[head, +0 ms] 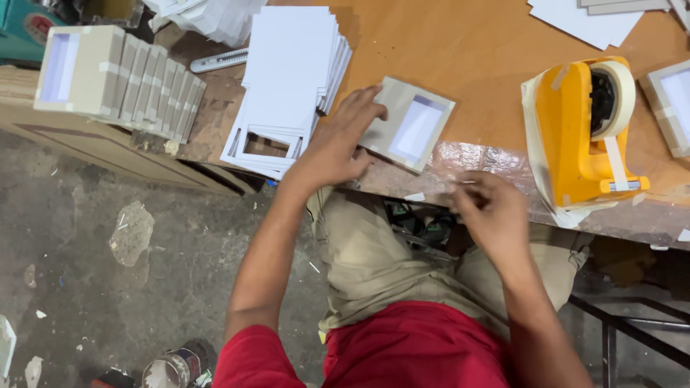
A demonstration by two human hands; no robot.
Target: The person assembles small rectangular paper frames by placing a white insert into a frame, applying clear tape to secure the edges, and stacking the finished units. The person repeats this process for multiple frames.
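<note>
A grey cardboard frame with a white window (411,123) lies flat near the table's front edge. My left hand (338,142) presses on its left side with spread fingers. My right hand (487,210) hovers at the table edge to the right of the frame, fingers pinched on a small strip of tape that is hard to make out. A yellow tape dispenser (581,133) with a roll of pale tape stands just right of that hand.
A stack of white cut-out cards (287,86) lies left of the frame. A row of finished grey frames (118,77) rests on a cardboard box at far left. More white sheets (586,20) and another frame (672,104) sit at right. A concrete floor lies below.
</note>
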